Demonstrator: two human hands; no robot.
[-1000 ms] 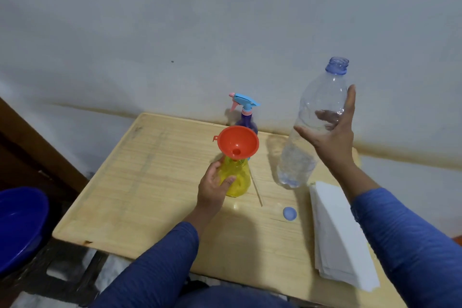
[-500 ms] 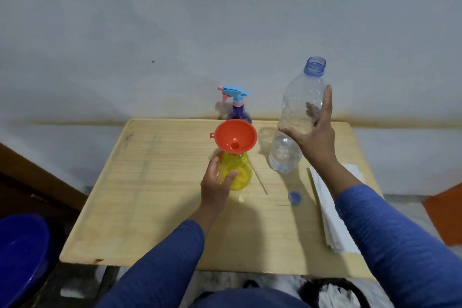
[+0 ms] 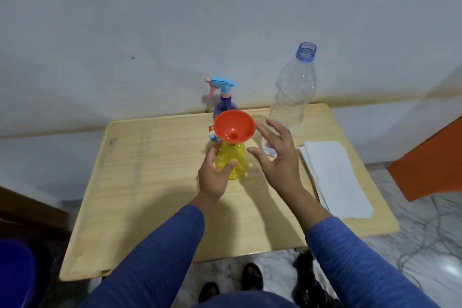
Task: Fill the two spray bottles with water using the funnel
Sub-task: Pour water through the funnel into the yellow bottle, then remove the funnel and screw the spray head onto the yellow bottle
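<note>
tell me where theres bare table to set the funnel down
The left half of the table is bare, left of the yellow spray bottle. The near edge between the sleeves is bare too. The back right is crowded: purple spray bottle, water bottle, paper stack.

A pale, matt wood grain is being shown by the worktop [image 3: 155, 182]. Smooth orange plastic is being displayed by the funnel [image 3: 233, 127], translucent yellow plastic by the spray bottle [image 3: 233, 162] beneath it. Clear, glossy, ribbed plastic is being shown by the water bottle [image 3: 292, 97]. Matt white paper is being presented by the stacked sheets [image 3: 335, 177].
</note>
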